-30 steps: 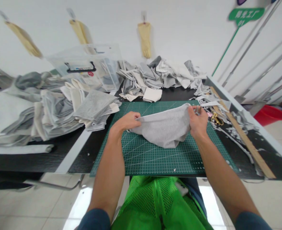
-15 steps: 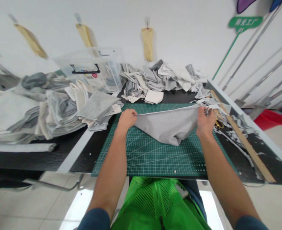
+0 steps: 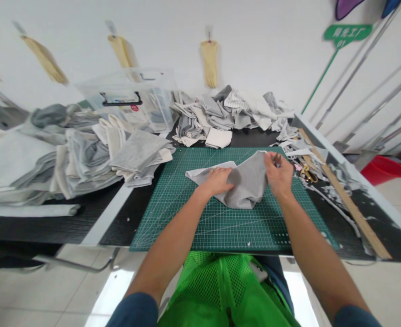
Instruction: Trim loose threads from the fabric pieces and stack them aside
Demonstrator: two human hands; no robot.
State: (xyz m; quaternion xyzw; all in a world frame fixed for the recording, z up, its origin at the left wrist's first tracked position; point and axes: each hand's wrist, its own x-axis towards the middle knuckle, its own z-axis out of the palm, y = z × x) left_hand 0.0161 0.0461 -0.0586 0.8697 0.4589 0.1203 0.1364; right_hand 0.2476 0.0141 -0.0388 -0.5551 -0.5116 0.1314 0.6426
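A light grey piece of cloth [image 3: 250,181] lies bunched on the green cutting mat [image 3: 200,218]. My left hand [image 3: 218,180] rests on its middle, fingers curled into the fabric. My right hand [image 3: 278,172] pinches the cloth's upper right corner, lifted a little off the mat; something small and metallic shows at its fingertips. The cloth's left corner lies flat on the mat.
Stacks of grey and cream fabric [image 3: 84,159] fill the table's left side, more pieces [image 3: 227,113] are heaped at the back. A clear plastic box [image 3: 132,102] stands behind. Gold scissors [image 3: 308,172], scraps and a long wooden ruler [image 3: 343,195] lie at the right. A red bin [image 3: 384,169] sits on the floor.
The cloth was stretched taut between both hands; now my left hand has let go of its corner and moved right onto the cloth's middle, and the cloth has slumped onto the mat.
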